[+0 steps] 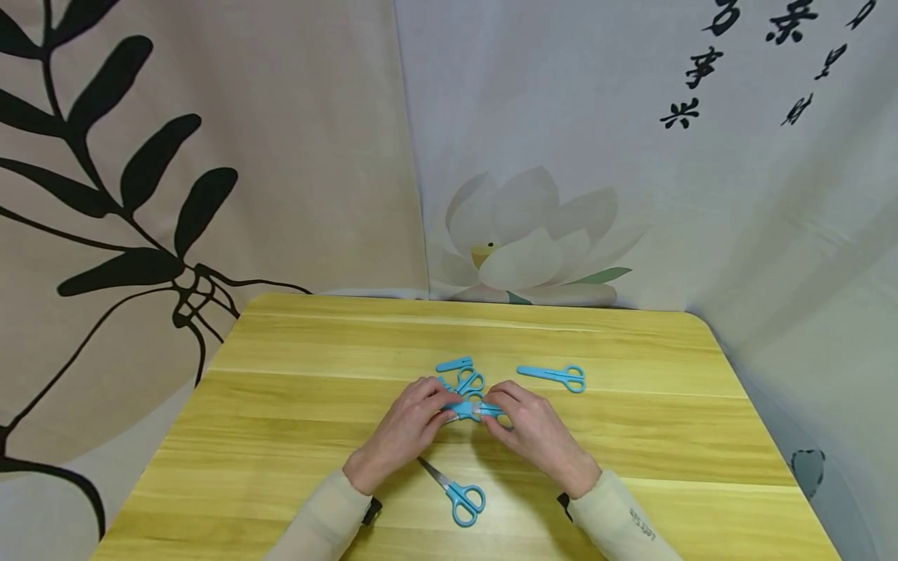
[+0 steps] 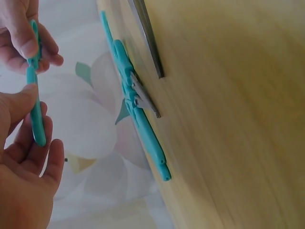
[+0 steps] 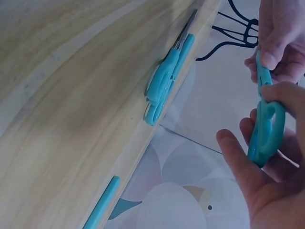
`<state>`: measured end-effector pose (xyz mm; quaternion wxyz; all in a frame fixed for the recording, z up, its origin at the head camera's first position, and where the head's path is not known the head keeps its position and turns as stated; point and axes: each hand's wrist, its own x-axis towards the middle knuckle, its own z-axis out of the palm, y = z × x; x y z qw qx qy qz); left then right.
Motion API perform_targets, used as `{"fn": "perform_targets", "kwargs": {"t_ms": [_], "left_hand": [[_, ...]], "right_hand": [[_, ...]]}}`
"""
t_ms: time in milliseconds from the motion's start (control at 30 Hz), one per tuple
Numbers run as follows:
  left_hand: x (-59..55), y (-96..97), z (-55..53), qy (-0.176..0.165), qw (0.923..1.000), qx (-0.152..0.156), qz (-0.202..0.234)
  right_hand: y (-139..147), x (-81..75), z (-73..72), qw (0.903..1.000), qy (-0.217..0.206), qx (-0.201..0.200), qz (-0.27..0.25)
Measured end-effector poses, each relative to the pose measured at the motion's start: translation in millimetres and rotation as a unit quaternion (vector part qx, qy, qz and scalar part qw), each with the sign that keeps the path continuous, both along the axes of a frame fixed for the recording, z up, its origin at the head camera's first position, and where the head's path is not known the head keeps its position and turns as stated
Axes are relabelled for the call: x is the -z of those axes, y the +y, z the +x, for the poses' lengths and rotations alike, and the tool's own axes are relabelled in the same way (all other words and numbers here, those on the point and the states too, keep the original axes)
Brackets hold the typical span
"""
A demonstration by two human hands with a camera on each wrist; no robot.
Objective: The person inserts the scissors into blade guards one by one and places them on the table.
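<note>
My left hand (image 1: 414, 413) pinches a blue blade cover (image 2: 37, 121) between thumb and fingers. The right hand (image 1: 533, 432) grips small blue-handled scissors (image 3: 270, 126) by the handle loops. Cover and scissors meet end to end in both wrist views, and no bare blade shows between them. Both hands are held close together above the middle of the table. Just behind them lie more blue scissors (image 1: 470, 380), partly hidden by the hands, with exposed metal blades (image 2: 145, 98) in the left wrist view.
Bare-bladed scissors (image 1: 464, 499) lie nearer the front, between my forearms. At the back right rest covered scissors (image 1: 550, 375). A loose blue cover (image 1: 454, 364) lies beyond my left hand. The wooden table (image 1: 316, 351) ends at a printed curtain (image 1: 323, 156).
</note>
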<state>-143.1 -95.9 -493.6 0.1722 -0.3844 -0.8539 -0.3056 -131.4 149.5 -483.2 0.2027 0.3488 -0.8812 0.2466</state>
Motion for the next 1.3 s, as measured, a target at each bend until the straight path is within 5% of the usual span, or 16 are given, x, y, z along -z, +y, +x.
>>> {"fn": "perform_targets", "kwargs": {"t_ms": [333, 833, 1067, 1300], "left_hand": [[1.4, -7.7, -2.6, -0.05, 0.9987, -0.011, -0.003], [2.5, -14.4, -1.0, -0.064, 0.9977, -0.022, 0.003], [6.1, -13.8, -0.6, -0.029, 0.999, -0.021, 0.027], [4.9, -14.8, 1.4, -0.042, 0.9981, -0.034, 0.029]], "right_hand": [[7.8, -2.0, -2.2, 0.9995, -0.03, 0.012, -0.005], [10.7, -1.2, -2.8, 0.9989, -0.045, 0.013, -0.008], [10.0, -0.8, -1.5, 0.9986, -0.047, 0.004, -0.024], [8.5, 0.1, -1.4, 0.9987, -0.041, 0.001, -0.029]]}}
